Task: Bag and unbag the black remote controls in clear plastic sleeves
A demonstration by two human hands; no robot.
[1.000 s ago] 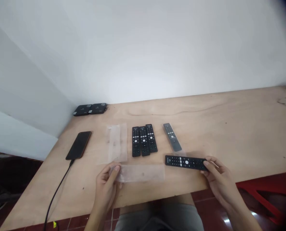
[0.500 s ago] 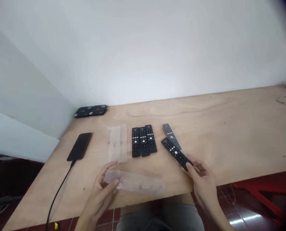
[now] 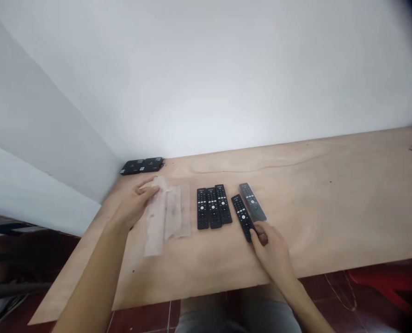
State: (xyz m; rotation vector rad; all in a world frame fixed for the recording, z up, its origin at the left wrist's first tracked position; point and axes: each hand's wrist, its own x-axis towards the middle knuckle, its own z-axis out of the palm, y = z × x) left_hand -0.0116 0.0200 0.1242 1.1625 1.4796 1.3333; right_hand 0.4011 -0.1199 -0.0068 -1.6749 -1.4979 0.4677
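My left hand [image 3: 133, 203] grips the top end of a clear plastic sleeve [image 3: 154, 221], which lies lengthwise on the plywood table [image 3: 316, 222]. It overlaps a second clear sleeve [image 3: 174, 212] to its right. My right hand [image 3: 270, 252] holds the lower end of a black remote control [image 3: 242, 215], which stands nearly upright beside a row of three black remotes [image 3: 212, 208]. Just right of it, almost touching, lies another black remote in a clear sleeve [image 3: 252, 201]. My left forearm hides the spot where the phone lay.
Two flat black boxes [image 3: 142, 165] sit against the wall at the table's back corner. A white wall [image 3: 206, 78] rises behind the table. Past the table's near edge [image 3: 192, 296] are my grey shorts [image 3: 236, 319] and a red tiled floor [image 3: 143, 317].
My left hand moved up and left, carrying its sleeve onto the other sleeve. My right hand swung the remote upright beside the row. The view shifted slightly, and the phone is now hidden.
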